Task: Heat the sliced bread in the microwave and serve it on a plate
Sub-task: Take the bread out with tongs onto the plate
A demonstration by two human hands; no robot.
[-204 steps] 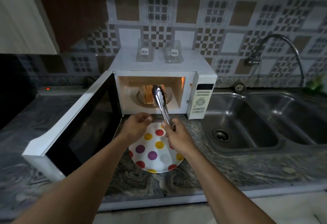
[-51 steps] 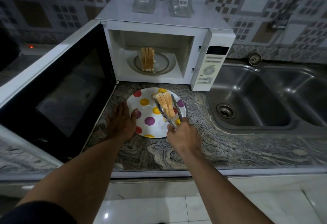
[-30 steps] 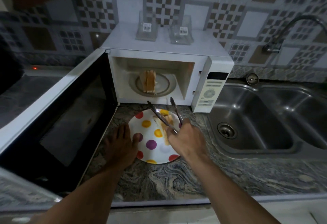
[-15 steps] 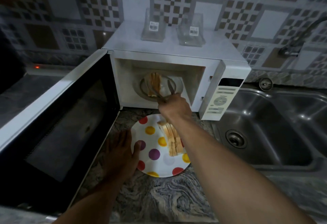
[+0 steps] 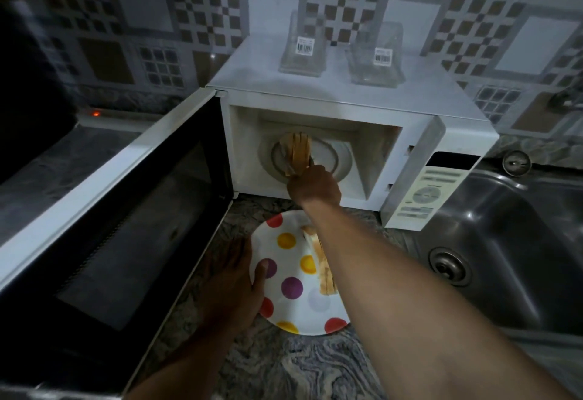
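While my right hand (image 5: 315, 186) is inside the one microwave (image 5: 347, 96), door (image 5: 126, 210) swung wide to the left, its fingers are curled round one pair of tongs (image 5: 287, 166). The tong arms lie either side of a bread stack (image 5: 299, 153) standing on edge on the turntable (image 5: 328, 159); whether they bite, I cannot tell. Slices there are too blurred to count.

Left hand (image 5: 233, 283) lies flat on the counter (image 5: 315, 368), fingers straight and close together, thumb (image 5: 262, 273) resting on the rim of the one dotted plate (image 5: 303, 314), just in front of the microwave.

A second stack (image 5: 323, 270) lies on that plate, partly under my right forearm; slice count not readable. So: two bread stacks, one inside, one out.

Two clear tubs (image 5: 303, 49) (image 5: 377, 55) sit side by side on the microwave top, one barcode label each. One sink (image 5: 520, 257) to the right, one drain showing.
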